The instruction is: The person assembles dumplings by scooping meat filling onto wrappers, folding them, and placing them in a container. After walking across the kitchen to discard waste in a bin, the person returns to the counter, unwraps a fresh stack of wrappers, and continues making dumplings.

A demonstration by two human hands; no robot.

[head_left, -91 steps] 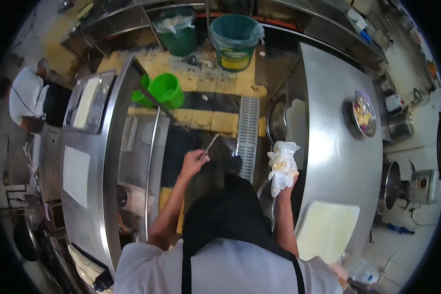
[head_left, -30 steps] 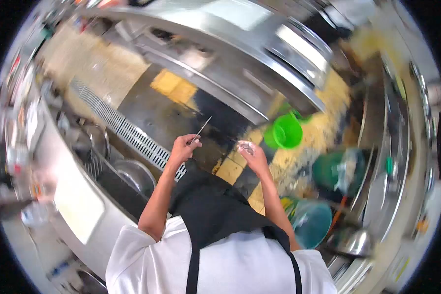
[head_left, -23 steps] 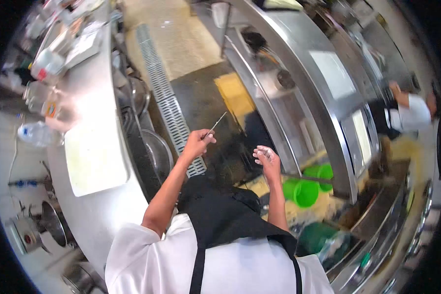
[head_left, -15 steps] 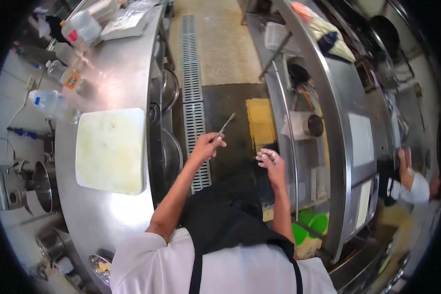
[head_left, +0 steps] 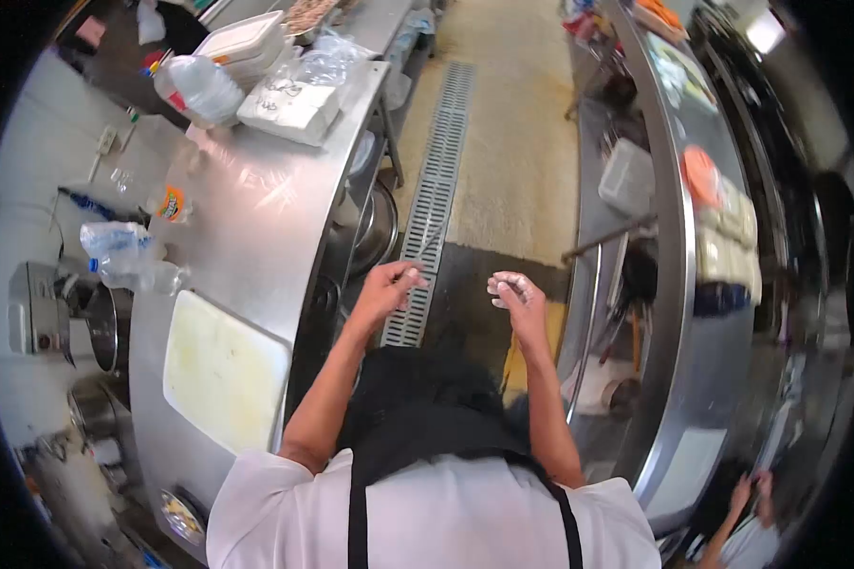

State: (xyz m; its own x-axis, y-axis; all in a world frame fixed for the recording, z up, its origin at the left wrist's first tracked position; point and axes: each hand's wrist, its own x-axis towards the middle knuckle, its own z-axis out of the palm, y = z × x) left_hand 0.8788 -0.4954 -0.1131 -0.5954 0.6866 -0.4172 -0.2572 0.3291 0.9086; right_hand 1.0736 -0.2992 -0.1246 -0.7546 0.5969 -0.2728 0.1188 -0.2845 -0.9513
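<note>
My left hand [head_left: 389, 287] is closed in a pinch in front of me, over the floor. From it a thin metal utensil [head_left: 431, 238] points forward and is hard to see against the drain grate; its kind is unclear. My right hand [head_left: 520, 300] hovers a short way to the right, fingers curled toward the thumb. White residue coats its fingertips, and whether something sits inside is hidden. Neither hand touches a counter. A white cutting board [head_left: 226, 372] lies on the steel counter [head_left: 247, 194] to my left.
Plastic bottles [head_left: 138, 261] and a white foam box [head_left: 289, 106] stand on the left counter. A drain grate [head_left: 443, 152] runs along the aisle floor. At right are a steel shelf unit [head_left: 674, 379] and wrapped packages [head_left: 728, 242]. Another person [head_left: 751, 531] is at lower right.
The view has shifted, so the cutting board appears lower and the drain grate further right. Both my hands remain raised, and the utensil still extends from the left one.
</note>
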